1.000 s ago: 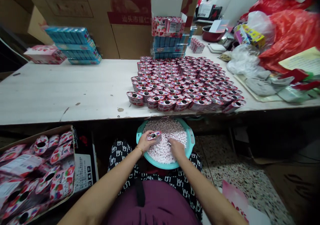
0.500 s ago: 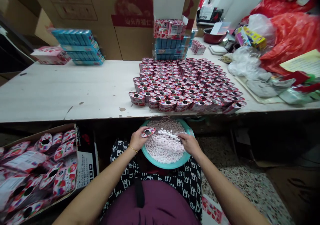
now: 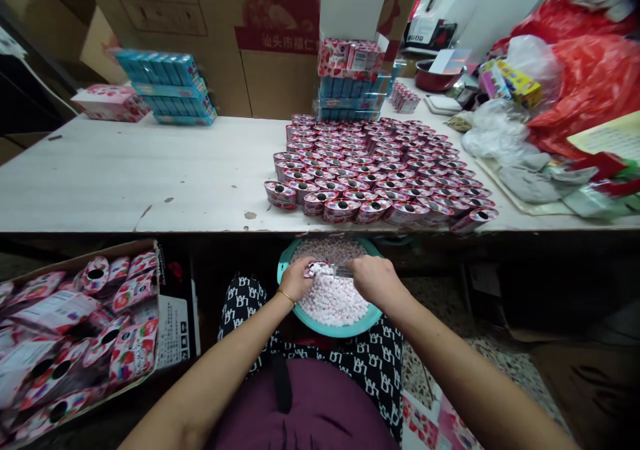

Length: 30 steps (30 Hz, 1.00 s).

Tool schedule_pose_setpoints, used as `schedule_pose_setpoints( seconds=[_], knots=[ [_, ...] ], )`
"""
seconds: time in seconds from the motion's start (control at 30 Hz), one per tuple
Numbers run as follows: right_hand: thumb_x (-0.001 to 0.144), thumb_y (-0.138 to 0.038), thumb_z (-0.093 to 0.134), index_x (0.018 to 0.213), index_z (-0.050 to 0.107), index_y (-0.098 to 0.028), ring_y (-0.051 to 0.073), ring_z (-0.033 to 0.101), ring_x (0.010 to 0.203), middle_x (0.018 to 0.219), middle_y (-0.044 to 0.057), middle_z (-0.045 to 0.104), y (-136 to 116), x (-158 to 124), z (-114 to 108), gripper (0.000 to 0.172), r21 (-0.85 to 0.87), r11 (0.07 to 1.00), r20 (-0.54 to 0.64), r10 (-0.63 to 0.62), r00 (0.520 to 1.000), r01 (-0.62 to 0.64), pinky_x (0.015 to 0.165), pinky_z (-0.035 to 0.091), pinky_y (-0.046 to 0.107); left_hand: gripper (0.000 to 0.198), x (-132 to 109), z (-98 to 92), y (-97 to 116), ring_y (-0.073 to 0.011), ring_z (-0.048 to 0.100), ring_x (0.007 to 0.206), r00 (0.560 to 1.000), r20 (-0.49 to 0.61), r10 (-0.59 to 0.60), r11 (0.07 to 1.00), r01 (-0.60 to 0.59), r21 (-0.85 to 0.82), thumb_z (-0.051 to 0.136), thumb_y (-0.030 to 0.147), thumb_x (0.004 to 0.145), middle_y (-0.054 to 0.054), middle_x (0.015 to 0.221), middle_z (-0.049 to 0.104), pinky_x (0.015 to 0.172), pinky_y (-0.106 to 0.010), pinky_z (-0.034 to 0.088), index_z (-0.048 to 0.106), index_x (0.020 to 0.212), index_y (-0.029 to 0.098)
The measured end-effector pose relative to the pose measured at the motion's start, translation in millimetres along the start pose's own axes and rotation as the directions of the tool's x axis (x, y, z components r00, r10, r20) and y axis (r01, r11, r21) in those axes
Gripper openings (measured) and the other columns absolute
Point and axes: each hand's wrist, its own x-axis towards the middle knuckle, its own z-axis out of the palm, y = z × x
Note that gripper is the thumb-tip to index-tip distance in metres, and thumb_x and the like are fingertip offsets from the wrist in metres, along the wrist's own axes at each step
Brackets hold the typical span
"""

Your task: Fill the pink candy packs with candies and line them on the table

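Note:
My left hand point(image 3: 295, 281) is closed round a small printed candy box point(image 3: 307, 273), its opening facing up and largely covered by white pellets. My right hand point(image 3: 376, 282) grips a small scoop point(image 3: 342, 271), its tip brought up against the box and white pellets lying at its front. Whether the scoop is metal or clear plastic I cannot make out. Both hands are above a turquoise basin point(image 3: 350, 331) full of small white and pale pink pellets point(image 3: 334, 307). The basin rests on my lap.
On the white table point(image 3: 125, 190) stand rows of filled-out oval boxes point(image 3: 341, 209) with round holes on top. A carton point(image 3: 173, 323) of similar boxes sits at lower left. Blue packs point(image 3: 165, 87) stand behind; red plastic bags point(image 3: 583, 77) lie at right.
My right hand has lifted the scoop out of the pellets and moved left to the box. My left hand has shifted slightly right with the box. The view has moved a little.

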Motion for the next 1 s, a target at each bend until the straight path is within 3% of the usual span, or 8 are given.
schedule_pose_setpoints(
  seconds=[0.2, 0.43, 0.53, 0.63, 0.73, 0.9, 1.0],
  knots=[
    [0.077, -0.011, 0.038, 0.090, 0.063, -0.019, 0.022, 0.063, 0.080, 0.087, 0.011, 0.066, 4, -6, -7, 0.030, -0.019, 0.999, 0.006, 0.032, 0.999, -0.031, 0.067, 0.046, 0.031, 0.041, -1, -3.5, -5, -0.0173, 0.056, 0.090, 0.999, -0.048, -0.002, 0.999, 0.000, -0.050, 0.054, 0.003, 0.059, -0.004, 0.096, 0.061, 0.084, -0.031, 0.044, 0.059, 0.097, 0.017],
    [0.082, -0.023, 0.037, 0.103, 0.061, -0.032, 0.020, 0.062, 0.084, 0.094, 0.005, 0.067, 48, -19, 26, 0.034, 0.083, 0.983, 0.014, 0.163, 0.987, -0.163, 0.066, 0.043, 0.028, 0.042, -2, -1.5, -11, -0.0167, 0.057, 0.090, 0.997, -0.018, -0.075, 0.948, 0.065, -0.311, 0.059, 0.005, 0.057, -0.003, 0.097, 0.062, 0.084, -0.031, 0.045, 0.058, 0.097, 0.017],
    [0.084, -0.029, 0.034, 0.109, 0.058, -0.035, 0.018, 0.060, 0.088, 0.102, 0.002, 0.065, 47, -23, 34, 0.035, 0.170, 0.973, -0.035, 0.165, 0.986, -0.156, 0.067, 0.042, 0.025, 0.043, -1, 3.4, -10, -0.0169, 0.058, 0.089, 0.995, 0.006, -0.099, 0.910, 0.093, -0.404, 0.061, 0.007, 0.057, -0.003, 0.096, 0.063, 0.083, -0.030, 0.046, 0.057, 0.099, 0.016],
    [0.084, -0.024, 0.033, 0.110, 0.057, -0.035, 0.016, 0.060, 0.087, 0.105, 0.000, 0.064, 35, -24, 32, 0.037, 0.143, 0.983, -0.063, 0.121, 0.991, -0.111, 0.065, 0.041, 0.024, 0.043, -2, 5.2, -6, -0.0174, 0.057, 0.093, 0.998, -0.010, -0.068, 0.921, 0.059, -0.384, 0.059, 0.005, 0.057, -0.002, 0.097, 0.062, 0.087, -0.032, 0.044, 0.058, 0.098, 0.017],
    [0.082, -0.020, 0.034, 0.109, 0.057, -0.034, 0.015, 0.060, 0.085, 0.104, 0.001, 0.064, 28, -23, 25, 0.038, 0.100, 0.992, -0.072, 0.079, 0.994, -0.072, 0.062, 0.041, 0.023, 0.043, -5, -3.7, 0, -0.0173, 0.057, 0.093, 0.999, -0.030, -0.040, 0.935, 0.027, -0.354, 0.058, 0.003, 0.056, -0.003, 0.097, 0.062, 0.088, -0.032, 0.043, 0.059, 0.096, 0.017],
    [0.083, -0.026, 0.036, 0.107, 0.059, -0.034, 0.016, 0.059, 0.091, 0.106, -0.003, 0.064, 29, -17, 23, 0.034, 0.235, 0.970, -0.180, 0.112, 0.977, -0.068, 0.067, 0.042, 0.023, 0.041, -7, -34.2, 10, -0.0168, 0.056, 0.092, 0.995, -0.088, 0.037, 0.942, -0.064, -0.329, 0.057, 0.002, 0.057, -0.004, 0.096, 0.060, 0.087, -0.030, 0.043, 0.060, 0.095, 0.017],
    [0.083, -0.025, 0.036, 0.108, 0.059, -0.033, 0.015, 0.060, 0.090, 0.104, -0.002, 0.065, 23, -12, 26, 0.034, 0.252, 0.968, -0.234, 0.052, 0.971, 0.009, 0.068, 0.043, 0.023, 0.039, -6, -43.8, 18, -0.0166, 0.056, 0.091, 0.995, -0.097, 0.039, 0.952, -0.066, -0.299, 0.059, 0.004, 0.059, -0.004, 0.095, 0.059, 0.085, -0.029, 0.044, 0.060, 0.095, 0.018]
  ],
)
